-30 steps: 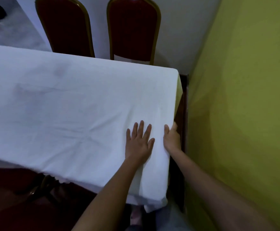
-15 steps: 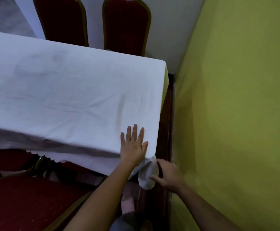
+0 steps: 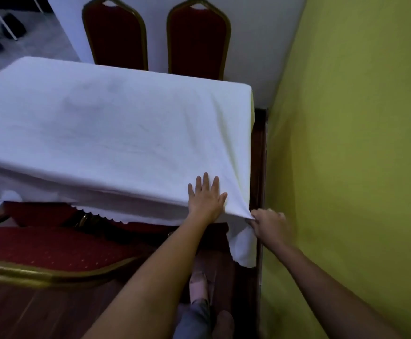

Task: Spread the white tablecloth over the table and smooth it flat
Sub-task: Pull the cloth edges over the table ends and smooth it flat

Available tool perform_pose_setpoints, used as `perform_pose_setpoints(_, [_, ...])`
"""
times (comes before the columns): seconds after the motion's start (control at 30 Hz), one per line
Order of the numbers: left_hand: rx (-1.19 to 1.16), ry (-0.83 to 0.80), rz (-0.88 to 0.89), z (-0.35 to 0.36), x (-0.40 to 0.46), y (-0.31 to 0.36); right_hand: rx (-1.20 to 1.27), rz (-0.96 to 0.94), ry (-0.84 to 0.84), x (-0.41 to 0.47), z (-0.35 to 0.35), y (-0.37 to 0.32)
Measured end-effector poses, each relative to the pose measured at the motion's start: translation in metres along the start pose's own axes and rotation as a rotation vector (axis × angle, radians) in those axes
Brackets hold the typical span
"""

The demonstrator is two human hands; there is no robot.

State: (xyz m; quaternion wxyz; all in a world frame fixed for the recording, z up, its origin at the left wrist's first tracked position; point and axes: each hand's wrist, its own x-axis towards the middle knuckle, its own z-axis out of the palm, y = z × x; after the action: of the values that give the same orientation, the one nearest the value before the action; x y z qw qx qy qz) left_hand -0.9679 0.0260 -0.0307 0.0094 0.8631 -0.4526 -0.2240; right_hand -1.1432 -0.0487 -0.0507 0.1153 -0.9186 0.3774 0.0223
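Observation:
The white tablecloth (image 3: 116, 133) covers the whole table, with its scalloped hem hanging over the near edge. My left hand (image 3: 205, 198) lies flat, fingers spread, on the cloth at the near right corner. My right hand (image 3: 266, 222) is just off that corner, fingers pinched on the cloth's corner, which is pulled taut into a point. A flap of cloth (image 3: 243, 248) hangs down below that hand. Faint creases run across the top.
A yellow-green wall (image 3: 346, 143) stands close on the right, leaving a narrow gap beside the table. Two red chairs (image 3: 197, 40) with gold frames stand at the far side. Another red chair seat (image 3: 52, 250) sits near left. My feet are on the dark wooden floor below.
My right hand left the table's right edge, dropped to the hanging corner and now pinches it higher, pulling it taut. My left hand stays flat near the corner.

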Motion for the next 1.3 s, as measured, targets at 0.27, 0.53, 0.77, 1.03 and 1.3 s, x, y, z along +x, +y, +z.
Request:
perform_pose_setpoints(0.27, [0.085, -0.083, 0.040, 0.013, -0.016, -0.006, -0.227, 0.151, -0.341, -0.013, 0.009, 0.005])
perform_pose_setpoints(0.53, [0.061, -0.026, -0.017, 0.019, -0.023, -0.007, -0.169, 0.092, -0.169, 0.023, -0.009, -0.023])
perform_pose_setpoints(0.77, [0.046, -0.084, -0.100, 0.009, -0.017, -0.020, -0.089, -0.067, -0.362, 0.028, 0.001, -0.043])
perform_pose_setpoints(1.03, [-0.011, -0.081, -0.060, 0.019, -0.036, -0.027, -0.198, -0.014, -0.362, 0.032, -0.011, -0.064])
perform_pose_setpoints(1.3, [0.043, -0.132, -0.002, 0.002, -0.036, -0.034, -0.321, -0.026, -0.392, 0.031, -0.019, -0.066])
